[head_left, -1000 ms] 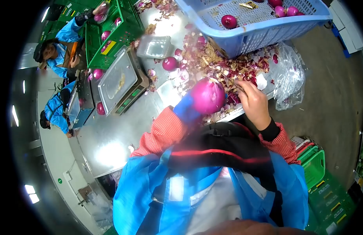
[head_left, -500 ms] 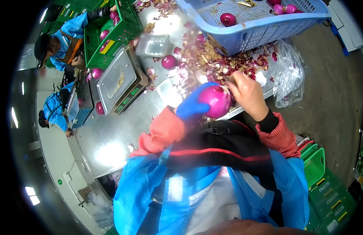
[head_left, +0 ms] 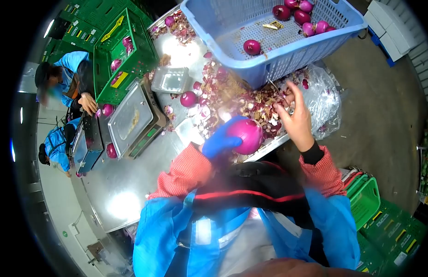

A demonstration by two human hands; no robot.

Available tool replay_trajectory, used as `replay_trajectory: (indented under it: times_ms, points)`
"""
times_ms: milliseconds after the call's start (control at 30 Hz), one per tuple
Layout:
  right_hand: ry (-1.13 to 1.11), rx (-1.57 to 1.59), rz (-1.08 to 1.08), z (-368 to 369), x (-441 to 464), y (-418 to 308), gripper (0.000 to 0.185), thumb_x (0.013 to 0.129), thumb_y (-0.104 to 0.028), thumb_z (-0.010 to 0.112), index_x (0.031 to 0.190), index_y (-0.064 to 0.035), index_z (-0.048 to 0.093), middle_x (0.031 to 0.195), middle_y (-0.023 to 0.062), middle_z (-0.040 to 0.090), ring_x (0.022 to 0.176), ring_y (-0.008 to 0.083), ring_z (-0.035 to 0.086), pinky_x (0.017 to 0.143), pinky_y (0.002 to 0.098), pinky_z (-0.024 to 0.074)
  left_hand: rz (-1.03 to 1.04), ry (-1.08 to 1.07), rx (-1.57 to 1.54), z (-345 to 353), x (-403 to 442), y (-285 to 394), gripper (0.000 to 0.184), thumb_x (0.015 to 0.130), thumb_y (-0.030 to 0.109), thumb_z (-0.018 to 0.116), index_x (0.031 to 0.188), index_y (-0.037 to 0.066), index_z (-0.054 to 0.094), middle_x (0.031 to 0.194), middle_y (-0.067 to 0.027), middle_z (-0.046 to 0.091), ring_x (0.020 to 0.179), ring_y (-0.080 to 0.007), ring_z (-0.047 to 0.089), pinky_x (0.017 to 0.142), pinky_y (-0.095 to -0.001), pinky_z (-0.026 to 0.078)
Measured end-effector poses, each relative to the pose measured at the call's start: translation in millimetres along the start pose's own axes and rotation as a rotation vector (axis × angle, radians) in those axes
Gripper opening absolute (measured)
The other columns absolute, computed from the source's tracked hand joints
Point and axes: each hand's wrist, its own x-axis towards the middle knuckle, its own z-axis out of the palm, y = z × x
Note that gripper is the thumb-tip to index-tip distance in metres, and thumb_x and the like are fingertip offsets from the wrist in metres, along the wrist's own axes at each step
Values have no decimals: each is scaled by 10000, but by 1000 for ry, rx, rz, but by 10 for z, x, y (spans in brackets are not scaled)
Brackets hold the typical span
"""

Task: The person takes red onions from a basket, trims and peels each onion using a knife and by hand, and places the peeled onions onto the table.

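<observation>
My left hand [head_left: 222, 140], in a blue glove, is closed round a large peeled red onion [head_left: 247, 136] above the near edge of the metal table. My bare right hand [head_left: 295, 115] is to the right of the onion and apart from it. Its thumb and forefinger are spread over the heap of onion skins [head_left: 262, 104]; the other fingers are curled and partly hidden. A thin light strip lies between this hand and the basket, too small to name. Another red onion [head_left: 188, 99] rests on the table beyond my left hand.
A blue basket [head_left: 251, 74] with several red onions stands at the back. Left of it are a clear plastic tub [head_left: 170, 80], a weighing scale [head_left: 133, 117] and a green crate [head_left: 149, 57]. A plastic bag [head_left: 326, 104] hangs at the right edge. Two people work at left.
My right hand has moved away from the onion to the right, and its thumb and forefinger have spread. My left hand still holds the onion. The camera view has shifted.
</observation>
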Motion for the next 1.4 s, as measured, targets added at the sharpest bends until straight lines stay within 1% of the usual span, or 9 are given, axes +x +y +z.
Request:
replay_trajectory:
  times_ms: [100, 233, 667, 800, 867, 1067, 1167, 1233, 1400]
  points:
    - [38, -214, -92, -123, 445, -109, 787, 795, -231, 759, 1469, -151, 362, 1148, 142, 599, 817, 283, 618, 710, 375, 521, -28, 50, -14, -111, -10, -170, 849, 757, 187, 792, 1461, 68, 333, 1372, -141, 490, 1272, -298, 496, 1065, -431, 425]
    - [-27, -349, -161, -184, 971, -88, 803, 796, -387, 751, 1472, -217, 352, 963, 183, 630, 835, 373, 652, 703, 436, 525, -9, 35, -172, -128, -114, -236, 817, 782, 138, 762, 1468, 92, 319, 1383, -151, 476, 1272, -310, 499, 1048, -453, 454]
    - [-131, -251, -293, 1129, 1576, -527, 554, 874, -326, 681, 1296, -80, 418, 667, 119, 638, 595, 318, 656, 526, 410, 507, 95, 186, -158, -399, -111, -401, 639, 878, 260, 666, 1418, 50, 395, 1326, -153, 547, 1179, -277, 575, 955, -408, 501]
    - [-352, -332, -352, 1098, 1392, -772, 710, 876, -361, 660, 1453, -132, 316, 920, 169, 686, 700, 348, 670, 590, 440, 521, 42, 213, -326, -340, -137, -218, 654, 929, 402, 586, 1457, 95, 353, 1372, -131, 508, 1150, -264, 582, 889, -417, 531]
    - [-476, 45, -325, 957, 1071, -724, 765, 860, -384, 663, 1492, -150, 302, 1326, 207, 558, 1052, 369, 640, 871, 447, 519, 74, 295, -358, -249, -141, -84, 673, 947, 545, 478, 1460, 126, 359, 1366, -107, 513, 1102, -234, 591, 830, -379, 539]
    - [-747, 331, -4, 713, 355, -370, 757, 854, -481, 680, 1437, -75, 417, 1396, 219, 506, 1299, 323, 492, 1063, 409, 397, 65, 45, -361, -558, -84, 16, 777, 929, 594, 504, 1501, 118, 277, 1443, -131, 446, 1226, -310, 547, 940, -475, 528]
    - [-727, 774, 368, 684, 253, -32, 660, 939, -493, 584, 1366, -12, 431, 994, 134, 611, 802, 209, 612, 695, 325, 493, 339, 85, 240, -238, 68, 211, 1010, 793, 295, 786, 1543, 125, 131, 1527, -103, 293, 1368, -279, 386, 1092, -433, 392]
    - [-676, 1049, 661, 701, 119, -37, 530, 1005, -476, 478, 1257, -11, 452, 674, 7, 462, 444, 87, 392, 411, 253, 319, 381, 161, 189, -38, 75, 201, 1037, 764, 260, 814, 1535, 102, 139, 1519, -119, 295, 1393, -271, 340, 1135, -418, 325]
    - [-631, 840, 533, 604, -39, -142, 446, 1041, -453, 386, 1073, -29, 522, 695, 58, 558, 487, 94, 450, 457, 239, 379, 423, 234, 107, -88, 159, 63, 861, 808, 243, 756, 1480, 45, 256, 1432, -150, 407, 1311, -286, 442, 1083, -424, 391]
